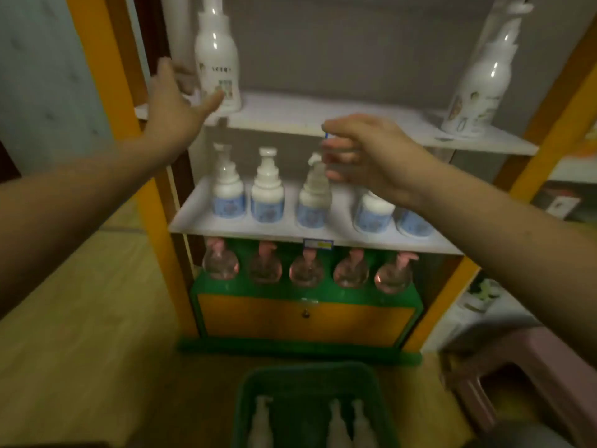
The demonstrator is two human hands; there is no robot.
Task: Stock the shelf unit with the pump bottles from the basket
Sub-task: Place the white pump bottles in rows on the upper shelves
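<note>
Left hand [176,101] open beside tall white bottle [218,59] on top shelf [323,114]; right hand [365,156] loosely curled, grip unclear. Basket [310,379] below shelf, pink stool [529,376] right.

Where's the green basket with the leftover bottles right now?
The green basket sits on the floor at the bottom centre of the head view, in front of the shelf unit, with three white pump bottles inside.

1. The tall bottles [217,59] on the top shelf are showing glossy white plastic with bright highlights.
2. The shelves [323,118] are looking like smooth, matt white board.
3. The round flasks [306,270] are appearing clear and glassy.
4. The basket [245,396] is looking like green plastic.
5. The floor [80,334] is showing a wood-grain surface.
6. The stool [533,376] is looking like matt pink plastic.
</note>
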